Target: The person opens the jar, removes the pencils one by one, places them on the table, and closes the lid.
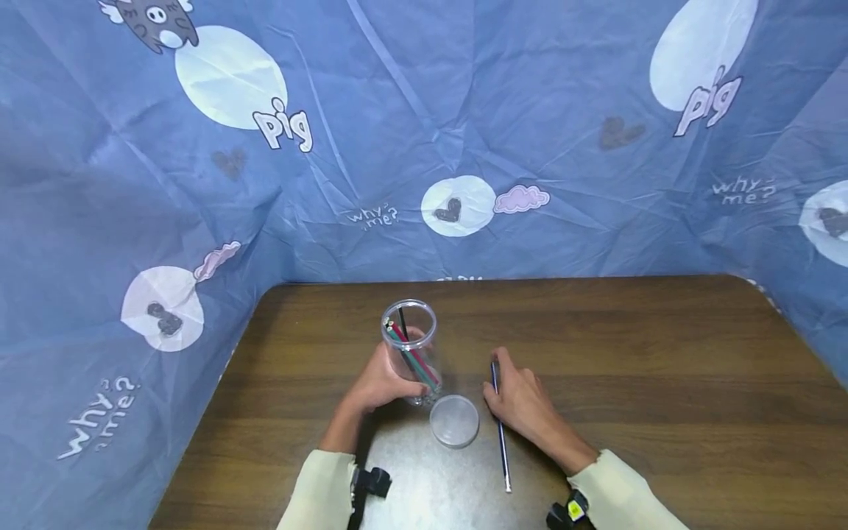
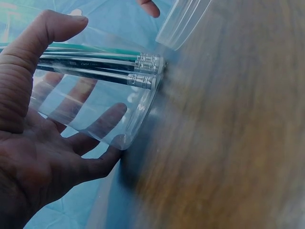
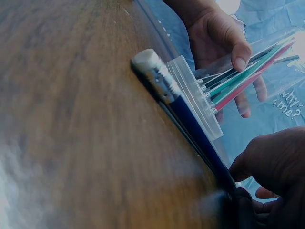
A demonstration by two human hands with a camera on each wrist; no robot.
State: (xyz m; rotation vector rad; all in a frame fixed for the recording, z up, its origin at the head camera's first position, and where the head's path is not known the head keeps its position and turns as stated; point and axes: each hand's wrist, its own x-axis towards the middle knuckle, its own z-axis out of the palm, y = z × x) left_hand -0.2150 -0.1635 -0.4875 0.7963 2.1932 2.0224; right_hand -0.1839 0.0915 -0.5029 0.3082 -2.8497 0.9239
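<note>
Head view: left hand (image 1: 383,381) curls its fingers round the jar (image 1: 430,352), best kept steady, while right hand (image 1: 522,400) pinches the pencil (image 1: 502,450)

Blue printed cloth (image 1: 563,88) behind wooden table (image 1: 662,353)

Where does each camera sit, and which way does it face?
Head: on the head, facing forward and down at the table; left hand, right hand and sleeves show.
Left wrist: on that wrist, facing the clear jar; left hand and a right fingertip show.
Right wrist: on that wrist, facing the blue pencil; both hands show.
Both wrist views share jar and lid.
</note>
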